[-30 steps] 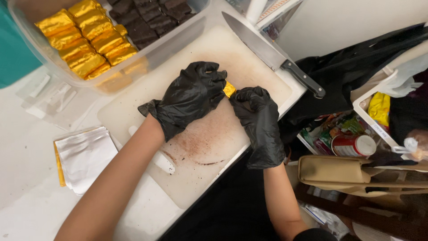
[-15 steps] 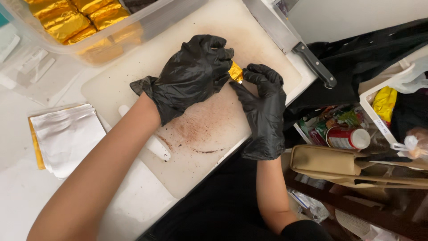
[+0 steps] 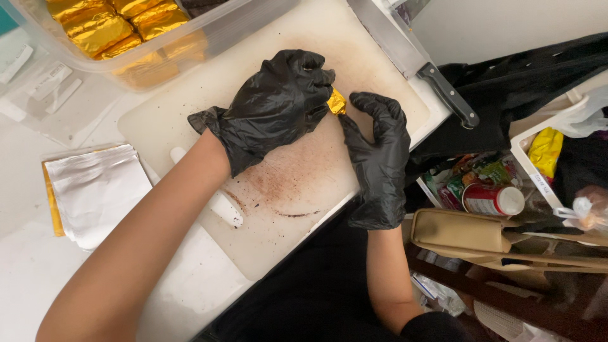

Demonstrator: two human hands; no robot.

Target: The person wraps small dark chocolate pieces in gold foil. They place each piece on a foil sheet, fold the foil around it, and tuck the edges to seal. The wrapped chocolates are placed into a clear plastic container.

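Gold-foil piece (image 3: pixel 336 102): pinched between gloved left hand (image 3: pixel 272 107), curled shut, and right hand (image 3: pixel 379 149), apparently thumb only. Board (image 3: pixel 278 183) beneath; knife (image 3: pixel 411 60) beyond right hand.

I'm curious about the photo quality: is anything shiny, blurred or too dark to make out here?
Head view: sharp in the middle, where the gloved left hand and right hand pinch a gold foil piece; glare glints on the gloves and the foil blocks; the lower right corner is dim.
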